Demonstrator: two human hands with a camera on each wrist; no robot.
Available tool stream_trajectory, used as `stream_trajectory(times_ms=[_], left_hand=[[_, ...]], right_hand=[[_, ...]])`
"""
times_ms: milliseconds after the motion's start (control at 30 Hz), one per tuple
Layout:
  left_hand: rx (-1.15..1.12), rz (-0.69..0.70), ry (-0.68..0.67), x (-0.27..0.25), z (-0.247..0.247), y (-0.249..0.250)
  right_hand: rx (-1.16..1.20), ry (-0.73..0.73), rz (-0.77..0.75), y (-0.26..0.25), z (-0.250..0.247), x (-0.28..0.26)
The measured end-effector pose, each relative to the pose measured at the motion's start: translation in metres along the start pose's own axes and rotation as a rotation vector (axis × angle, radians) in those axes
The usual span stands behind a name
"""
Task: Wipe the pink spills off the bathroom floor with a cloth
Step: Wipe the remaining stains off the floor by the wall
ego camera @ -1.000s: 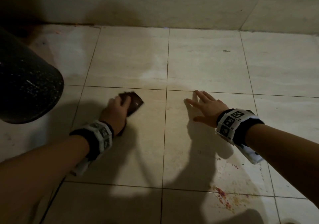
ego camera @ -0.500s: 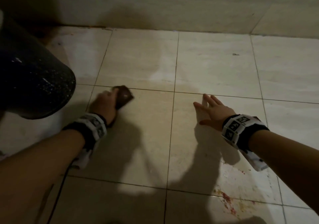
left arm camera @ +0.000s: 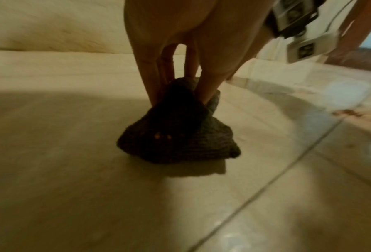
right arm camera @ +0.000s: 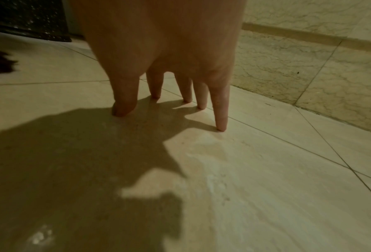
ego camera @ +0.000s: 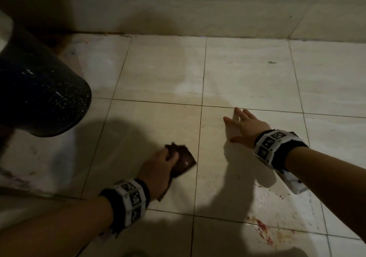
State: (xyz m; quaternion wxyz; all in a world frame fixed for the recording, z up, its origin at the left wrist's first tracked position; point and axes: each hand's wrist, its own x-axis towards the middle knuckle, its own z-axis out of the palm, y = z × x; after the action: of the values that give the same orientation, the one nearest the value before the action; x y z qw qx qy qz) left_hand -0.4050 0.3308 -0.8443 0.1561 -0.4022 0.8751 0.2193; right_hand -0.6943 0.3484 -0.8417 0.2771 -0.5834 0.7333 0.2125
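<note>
My left hand (ego camera: 160, 165) grips a dark brown cloth (ego camera: 183, 160) and presses it onto a beige floor tile near the middle of the head view. From the left wrist, the fingers (left arm camera: 150, 75) pinch the bunched cloth (left arm camera: 180, 129) from above. Flat on the neighbouring tile to the right lies my right hand (ego camera: 244, 126), its straight fingers (right arm camera: 220, 105) spread and holding nothing. A pink and red spill (ego camera: 263, 229) stains the floor at the lower right, below my right forearm; the same spill (left arm camera: 350, 114) appears in the left wrist view.
A dark speckled round object (ego camera: 39, 90) stands at the left, overhanging the floor. The tiled wall (ego camera: 198, 9) runs along the far side. A small dark speck (ego camera: 271, 62) lies on a far tile. Shadows of both arms fall across the tiles.
My left hand has dragged the cloth back toward me and to the right, away from the dark object. The right hand has stayed flat on its tile.
</note>
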Motion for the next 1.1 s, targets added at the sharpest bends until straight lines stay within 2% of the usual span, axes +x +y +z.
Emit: stream_trajectory(times_ms=[67,133,233,333,400,500,600,667,767,833,900,967,1033,1100], left_hand=[[0.015,0.026,-0.018,0.000,-0.002,0.005],[0.005,-0.046,0.051,0.009,-0.017,-0.010],[0.044,-0.301,0.149,0.024,-0.043,-0.059],[0.127,-0.607,0.107,0.022,-0.047,-0.110],[0.121,-0.773,0.091,0.017,-0.035,-0.124],[0.136,-0.810,0.025,0.012,-0.025,-0.112],[0.101,-0.694,-0.019,-0.004,-0.014,-0.086],[0.055,-0.521,-0.048,-0.017,-0.003,-0.057],[0.060,-0.157,-0.014,-0.029,0.022,0.001],[0.081,-0.021,-0.147,-0.035,0.032,0.031],[0.182,0.142,-0.134,-0.036,0.031,0.045],[0.202,0.189,-0.064,-0.024,0.018,0.046],[0.237,0.129,-0.031,0.001,-0.004,0.036],[0.261,0.107,0.148,0.040,-0.024,0.030]], right_hand=[[0.006,-0.001,0.000,-0.001,0.000,-0.001],[0.005,-0.005,-0.001,-0.002,0.000,-0.003],[0.005,-0.005,-0.005,-0.001,0.001,-0.003],[0.020,0.008,-0.010,0.000,0.002,-0.002],[0.039,0.016,-0.009,0.000,0.002,-0.001],[0.049,0.023,-0.003,-0.001,0.000,-0.001],[0.035,0.040,-0.003,-0.002,0.002,-0.002],[0.022,0.045,-0.002,-0.003,0.002,-0.002],[0.016,0.045,-0.007,-0.004,0.000,-0.002],[0.014,0.042,-0.006,-0.005,0.000,-0.003],[0.017,0.044,-0.007,-0.005,0.000,-0.002],[0.023,0.047,-0.010,-0.005,0.000,-0.002],[0.028,0.050,-0.018,-0.004,0.000,-0.002],[0.023,0.053,-0.025,-0.002,0.000,-0.002]])
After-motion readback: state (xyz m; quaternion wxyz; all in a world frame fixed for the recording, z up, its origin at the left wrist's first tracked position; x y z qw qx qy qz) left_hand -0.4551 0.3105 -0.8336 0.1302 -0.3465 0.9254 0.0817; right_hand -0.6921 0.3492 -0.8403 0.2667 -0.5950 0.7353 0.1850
